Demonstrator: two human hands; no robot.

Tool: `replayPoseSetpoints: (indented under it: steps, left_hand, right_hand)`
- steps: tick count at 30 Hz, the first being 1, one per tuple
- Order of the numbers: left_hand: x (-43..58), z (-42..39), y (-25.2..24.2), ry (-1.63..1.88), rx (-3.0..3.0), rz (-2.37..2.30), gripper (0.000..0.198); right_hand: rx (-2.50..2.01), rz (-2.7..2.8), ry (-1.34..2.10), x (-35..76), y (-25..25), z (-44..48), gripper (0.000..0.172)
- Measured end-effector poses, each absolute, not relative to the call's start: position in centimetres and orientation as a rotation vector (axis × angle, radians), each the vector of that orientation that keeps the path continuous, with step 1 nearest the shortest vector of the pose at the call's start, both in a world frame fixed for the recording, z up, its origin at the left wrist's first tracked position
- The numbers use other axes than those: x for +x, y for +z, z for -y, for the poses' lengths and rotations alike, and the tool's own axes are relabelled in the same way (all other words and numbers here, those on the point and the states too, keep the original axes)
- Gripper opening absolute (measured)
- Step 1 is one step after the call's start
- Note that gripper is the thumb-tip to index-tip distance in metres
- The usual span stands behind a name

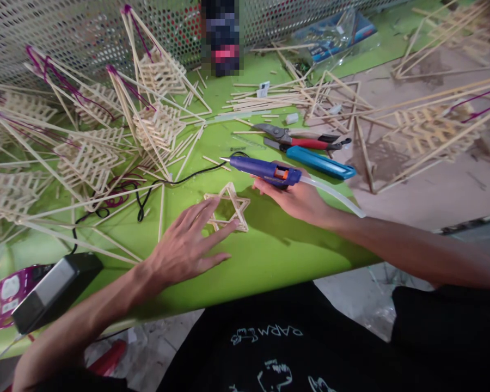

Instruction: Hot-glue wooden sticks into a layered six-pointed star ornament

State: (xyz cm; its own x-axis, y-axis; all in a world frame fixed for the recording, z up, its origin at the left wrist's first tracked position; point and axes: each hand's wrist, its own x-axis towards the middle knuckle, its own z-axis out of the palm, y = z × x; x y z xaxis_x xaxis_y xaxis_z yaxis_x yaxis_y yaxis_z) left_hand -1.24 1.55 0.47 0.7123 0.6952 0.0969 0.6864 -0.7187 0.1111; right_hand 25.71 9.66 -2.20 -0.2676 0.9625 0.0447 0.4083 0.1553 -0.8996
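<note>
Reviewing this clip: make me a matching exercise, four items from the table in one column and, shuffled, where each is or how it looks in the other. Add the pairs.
Column 1
1. Glue gun
2. Small stick star
3. Utility knife
4. Pruning shears

Column 2
A. Partly covered by the left hand
B. Turquoise casing
C. Red on the handle
D. Gripped in the right hand

Right pairs: 1-D, 2-A, 3-B, 4-C
</note>
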Motion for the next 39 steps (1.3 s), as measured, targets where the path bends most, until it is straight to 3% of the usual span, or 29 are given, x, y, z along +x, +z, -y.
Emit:
replayPoseSetpoints:
  steps: [11, 19, 24, 34, 39]
  left_hand:
    - [-1.2, -1.5, 0.5, 0.144, 2.849, -1.136, 0.068]
    - [-1.2, -1.7, 0.8, 0.175, 2.855, -1.086, 0.062]
    - [-1.0, -1.8, 1.1, 0.157, 2.836, -1.081, 0.061]
    - [-1.2, -1.8, 1.2, 0.123, 2.835, -1.085, 0.063]
    - [-1.2, -1.8, 1.1, 0.102, 2.833, -1.089, 0.064]
  right_hand:
    - [-0.925, 2.117, 0.839, 27.8, 0.6, -10.9, 0.027]
    - [-0.468, 2.653, 0.286, 32.0, -1.6, -12.8, 0.04]
    - [-0.192, 2.585, 0.048, 32.3, -2.2, -13.0, 0.055]
    - [-0.162, 2.553, -0.018, 31.6, -3.0, -12.8, 0.069]
    - [-0.179, 2.535, -0.091, 31.5, -2.9, -12.8, 0.065]
